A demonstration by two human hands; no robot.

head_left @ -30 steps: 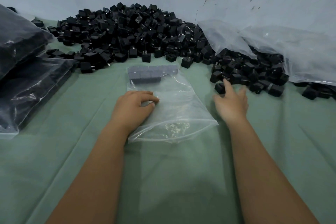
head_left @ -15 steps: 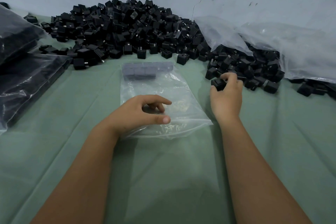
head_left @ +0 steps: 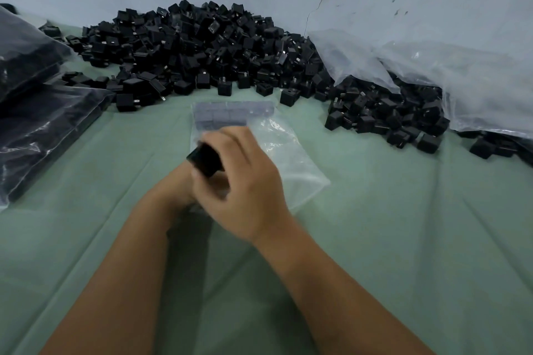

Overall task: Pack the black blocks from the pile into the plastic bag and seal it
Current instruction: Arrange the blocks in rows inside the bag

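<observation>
A black block [head_left: 205, 159] is now held in the right hand [head_left: 245, 181], fingers curled round it — half a second ago that hand was still at the edge of the loose scatter on the right, closing on a block. The hand has since been brought across to the near end of the plastic bag [head_left: 288, 158], and is blurred with motion. The block is carried over the bag's near left corner, not yet inside.

The left hand [head_left: 180, 184] is largely hidden behind the right hand and the block; its grip cannot be told from this view. Earlier it was seen raised at the bag's near edge with thumb and fingers parted, apparently working the mouth open; it is judged to be at the same place.

A row of grey-looking blocks [head_left: 227, 114] is already seen through the film at the far, closed end of the bag — only a small part of the bag is filled. The main pile [head_left: 202, 49] lies beyond it against the wall, near but apart from the bag.

Meaning for the task: one pick has been completed and an insertion is about to be made. Sealing is far off. Risk is judged to lie in the mouth — if it is not held open, the block may be pushed against the film instead of sliding in.
</observation>
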